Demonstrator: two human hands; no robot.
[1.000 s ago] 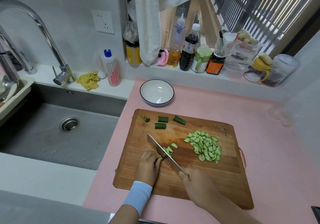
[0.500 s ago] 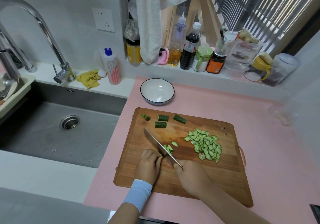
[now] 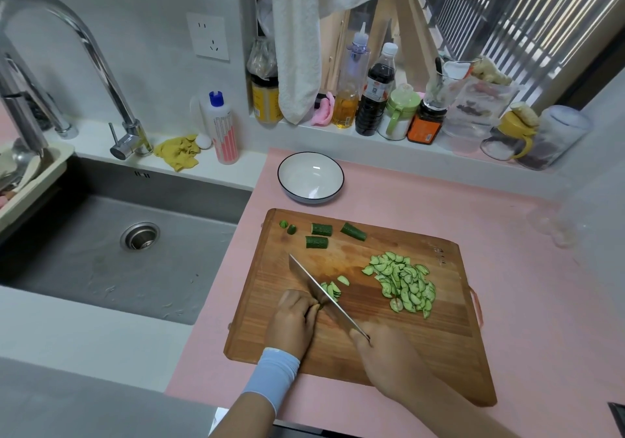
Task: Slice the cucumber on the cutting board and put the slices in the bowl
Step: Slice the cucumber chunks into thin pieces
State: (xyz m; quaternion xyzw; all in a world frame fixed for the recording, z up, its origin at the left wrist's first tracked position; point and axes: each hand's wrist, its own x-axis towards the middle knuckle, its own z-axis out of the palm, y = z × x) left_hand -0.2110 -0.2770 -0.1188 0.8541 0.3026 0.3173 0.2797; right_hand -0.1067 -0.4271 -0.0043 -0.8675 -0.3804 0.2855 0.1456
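A wooden cutting board (image 3: 449, 343) lies on the pink counter. My right hand (image 3: 382, 356) grips the handle of a knife (image 3: 314, 288), its blade angled up-left across the board. My left hand (image 3: 292, 319), fingers curled, holds down a cucumber piece that is mostly hidden under it, right against the blade. A few fresh slices (image 3: 333, 288) lie beside the blade. A pile of cucumber slices (image 3: 402, 283) sits right of centre. Three uncut cucumber chunks (image 3: 319, 236) and two end bits (image 3: 287, 226) lie at the board's far edge. The white bowl (image 3: 310, 194) stands empty behind the board.
A steel sink (image 3: 111, 244) with a tall tap (image 3: 101, 65) lies to the left. A yellow cloth (image 3: 177, 150) and a white squeeze bottle (image 3: 221, 129) stand on its ledge. Bottles and jars (image 3: 389, 102) line the windowsill behind the bowl.
The knife has gone on chopping in short strokes next to my left hand's fingers, and the small row of fresh slices at the blade has grown slightly. My left hand stays in place.
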